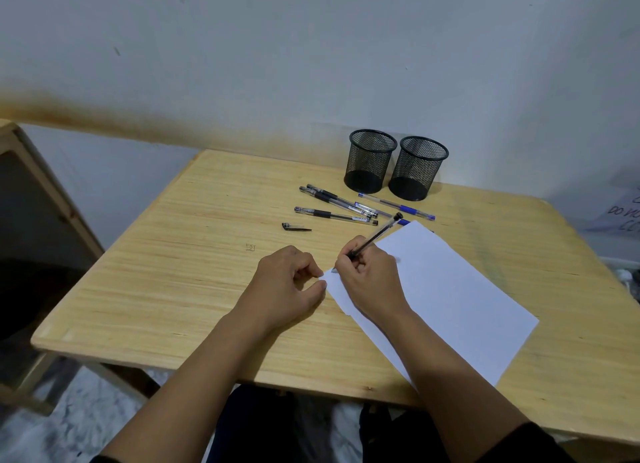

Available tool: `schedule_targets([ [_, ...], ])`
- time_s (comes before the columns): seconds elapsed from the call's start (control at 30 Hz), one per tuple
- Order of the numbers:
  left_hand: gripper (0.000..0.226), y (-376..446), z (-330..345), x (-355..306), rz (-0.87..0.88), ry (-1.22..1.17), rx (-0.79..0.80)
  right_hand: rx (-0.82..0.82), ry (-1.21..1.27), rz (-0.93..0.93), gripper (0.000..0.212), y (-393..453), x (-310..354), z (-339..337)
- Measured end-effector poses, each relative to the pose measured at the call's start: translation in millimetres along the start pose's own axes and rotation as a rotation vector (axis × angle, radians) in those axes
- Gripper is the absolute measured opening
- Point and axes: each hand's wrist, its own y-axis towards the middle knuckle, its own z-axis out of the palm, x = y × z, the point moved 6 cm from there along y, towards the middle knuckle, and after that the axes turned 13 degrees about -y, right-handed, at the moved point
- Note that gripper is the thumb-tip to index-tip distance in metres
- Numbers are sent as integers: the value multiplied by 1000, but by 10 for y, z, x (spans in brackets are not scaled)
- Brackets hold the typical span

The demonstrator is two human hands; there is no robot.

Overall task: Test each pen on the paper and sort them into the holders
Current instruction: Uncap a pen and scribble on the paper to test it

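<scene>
The sheet of white paper (450,289) lies at an angle on the wooden worktop (173,272), and everything else is placed here relative to it. The right hand (370,279) rests on the paper's near-left corner area, its fingers pinched together around a black pen (375,235). The pen's tip end is hidden within the grip at the paper's left corner, and its barrel slants up and away toward the far side of the sheet. A small dark mark (334,271) shows on the paper just beside the hand. The left hand (291,286) sits on the worktop just left of the paper, loosely curled, with its fingertips (322,284) touching the sheet's left corner; it holds nothing.

Beyond the paper's far corner lies a loose cluster of pens: three black pens (337,206) side by side, and a blue pen (398,207) to their right. Another blue pen tip (403,222) peeks out at the sheet's far edge. A lone black pen cap (294,226) lies on the worktop left of that cluster, apart from the paper.

Farther still from the paper, near the wall (311,47), two black mesh holders (394,164) stand upright just beside each other; no pens can be seen in them.
</scene>
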Motion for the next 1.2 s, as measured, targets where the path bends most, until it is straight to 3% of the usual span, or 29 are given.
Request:
schedule_targets([
  [0.37,7,10,10,-6,-9,-16,-1,-26,-22,47,13,5,-16,-11],
  [0.5,15,148,-100,-6,-16,-82,-150,-35,161,164,13,28,-64,-53],
  [0.6,31,336,-221,111,-17,43,-273,-19,334,230,12,40,-75,-92],
  [0.77,22,555,-259,275,-94,158,-201,36,629,330,20,76,30,-179],
  [0.87,13,575,-253,237,-119,180,-170,23,667,334,16,126,71,-232],
  [1.07,10,418,-221,-50,-87,-194,-178,-31,628,246,15,86,147,-359],
  [1.2,17,357,-240,-228,-59,-301,-179,-68,647,230,16,34,168,-411],
])
